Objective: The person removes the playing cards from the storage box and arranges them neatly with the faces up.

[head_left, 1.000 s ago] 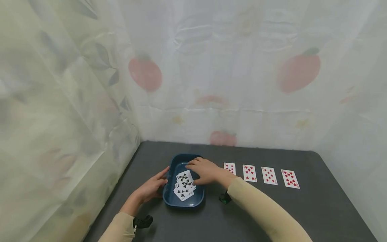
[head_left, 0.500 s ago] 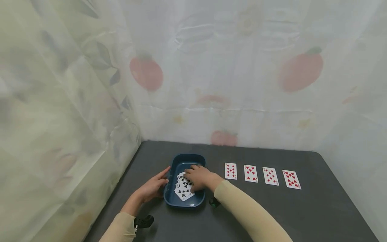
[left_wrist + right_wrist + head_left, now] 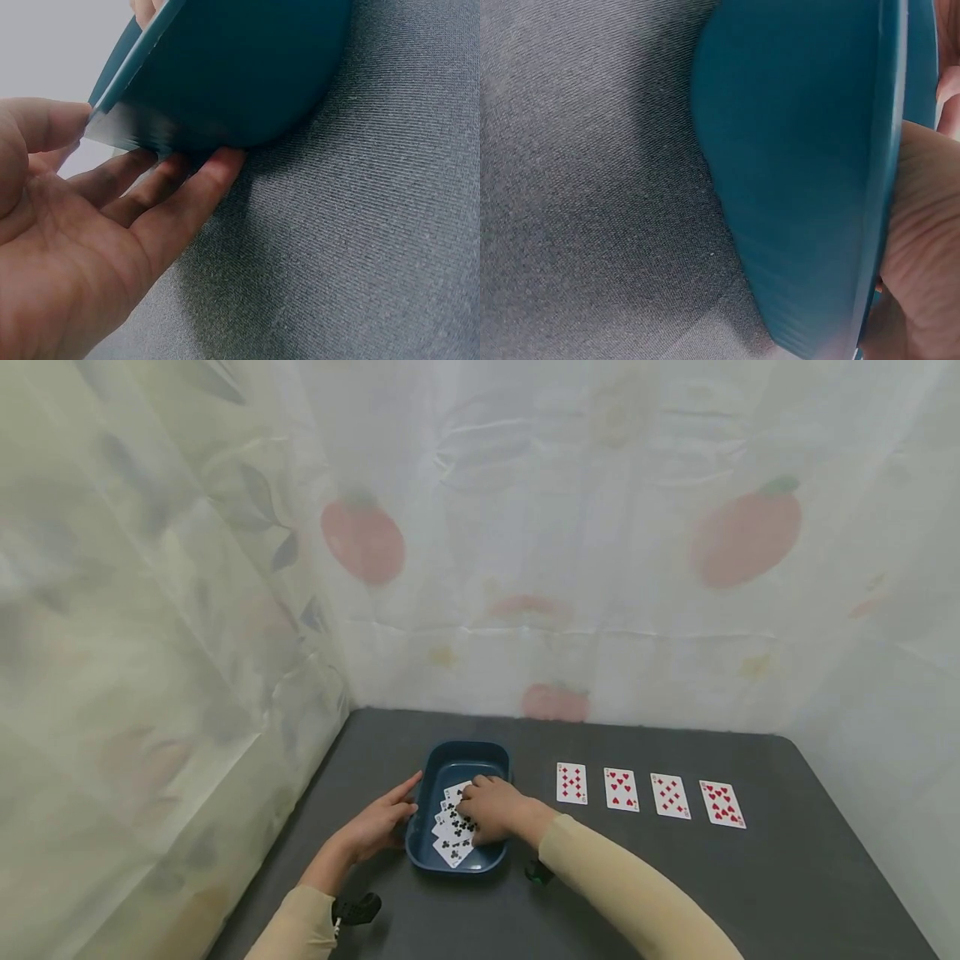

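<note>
Grey tabletop (image 3: 750, 877): inside tray (image 3: 465, 752), club cards (image 3: 451, 832) lie partly beneath right hand (image 3: 495, 811), grip indiscernible; left hand (image 3: 372, 828), fingers spread, touches its side.

My sleeves (image 3: 637, 885) are plain cream. The tray (image 3: 461, 772) is dark blue, teal from the wrists. The cards in it (image 3: 452, 849) are white with black clubs; the cards in the row (image 3: 622, 790), white with red diamonds or hearts. The table (image 3: 750, 893) is dark grey, finely lined. The curtain (image 3: 525, 510) is whitish, printed with faded red fruit and grey leaves.
</note>
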Demonstrator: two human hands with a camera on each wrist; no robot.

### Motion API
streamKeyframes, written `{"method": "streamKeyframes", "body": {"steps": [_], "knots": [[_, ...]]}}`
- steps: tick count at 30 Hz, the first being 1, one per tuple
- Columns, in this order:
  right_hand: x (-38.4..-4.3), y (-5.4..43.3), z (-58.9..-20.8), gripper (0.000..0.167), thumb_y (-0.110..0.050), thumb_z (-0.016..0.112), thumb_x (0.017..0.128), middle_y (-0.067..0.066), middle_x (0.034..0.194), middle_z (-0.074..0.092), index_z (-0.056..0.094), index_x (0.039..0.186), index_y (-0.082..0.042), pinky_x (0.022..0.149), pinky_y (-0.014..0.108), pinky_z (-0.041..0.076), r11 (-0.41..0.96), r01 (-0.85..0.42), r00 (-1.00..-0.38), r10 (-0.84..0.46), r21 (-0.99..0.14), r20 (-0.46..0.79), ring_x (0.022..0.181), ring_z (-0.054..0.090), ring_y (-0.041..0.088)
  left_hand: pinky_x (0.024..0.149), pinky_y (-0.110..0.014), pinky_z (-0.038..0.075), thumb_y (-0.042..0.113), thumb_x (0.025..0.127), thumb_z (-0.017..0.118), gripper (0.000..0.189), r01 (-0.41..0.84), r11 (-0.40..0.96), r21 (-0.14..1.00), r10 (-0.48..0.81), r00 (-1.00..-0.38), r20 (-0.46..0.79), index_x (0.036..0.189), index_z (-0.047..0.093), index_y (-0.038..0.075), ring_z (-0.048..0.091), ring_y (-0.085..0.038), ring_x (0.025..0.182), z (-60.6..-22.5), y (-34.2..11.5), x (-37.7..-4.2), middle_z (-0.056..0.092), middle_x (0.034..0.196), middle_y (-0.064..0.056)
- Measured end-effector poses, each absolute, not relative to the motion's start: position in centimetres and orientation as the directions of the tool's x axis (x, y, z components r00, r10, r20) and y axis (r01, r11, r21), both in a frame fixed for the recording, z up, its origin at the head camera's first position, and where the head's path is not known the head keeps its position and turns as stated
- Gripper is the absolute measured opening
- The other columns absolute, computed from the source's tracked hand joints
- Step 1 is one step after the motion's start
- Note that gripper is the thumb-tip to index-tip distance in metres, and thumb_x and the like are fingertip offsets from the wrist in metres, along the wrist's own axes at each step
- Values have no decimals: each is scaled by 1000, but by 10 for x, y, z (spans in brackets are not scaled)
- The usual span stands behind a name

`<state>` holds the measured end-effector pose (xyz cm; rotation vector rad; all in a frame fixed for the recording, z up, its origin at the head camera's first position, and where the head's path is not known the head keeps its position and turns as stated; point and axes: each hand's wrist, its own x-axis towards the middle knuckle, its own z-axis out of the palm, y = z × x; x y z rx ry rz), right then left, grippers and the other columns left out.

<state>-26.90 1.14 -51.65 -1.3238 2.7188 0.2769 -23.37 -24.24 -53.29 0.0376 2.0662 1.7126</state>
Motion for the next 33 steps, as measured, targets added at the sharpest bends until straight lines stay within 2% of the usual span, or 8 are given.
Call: {"method": "streamKeyframes", "body": {"steps": [7, 13, 26, 33], "knots": [[-277, 10, -523, 82, -71, 75, 78, -4, 137, 56, 58, 144, -27, 107, 42, 41, 658, -750, -660, -738, 65, -144, 123, 49, 18, 91, -70, 47, 15, 108, 47, 62, -266, 222, 938, 301, -896, -326, 164, 25, 32, 38, -48, 138, -534, -243, -234, 23, 162, -25], [-281, 6, -521, 94, -73, 79, 72, -3, 140, 53, 53, 149, -26, 108, 41, 40, 688, -723, -684, -697, 71, -213, 125, 47, 18, 91, -70, 47, 14, 108, 45, 63, -260, 231, 938, 302, -897, -323, 164, 24, 32, 38, -49, 138, -535, -243, -235, 24, 162, -26], [-281, 5, -519, 83, -69, 86, 66, -5, 130, 56, 61, 133, -28, 100, 38, 44, 713, -700, -700, -682, 17, -211, 116, 49, 16, 93, -72, 44, 15, 108, 47, 63, -265, 229, 937, 304, -895, -327, 164, 25, 33, 32, -52, 142, -535, -244, -235, 20, 164, -26], [-282, 5, -521, 83, -68, 87, 66, -5, 134, 56, 61, 131, -24, 101, 37, 44, 714, -700, -701, -686, 6, -198, 117, 50, 15, 93, -72, 45, 14, 108, 46, 63, -267, 234, 935, 299, -895, -331, 164, 25, 33, 31, -52, 142, -535, -244, -235, 19, 165, -26]]}}
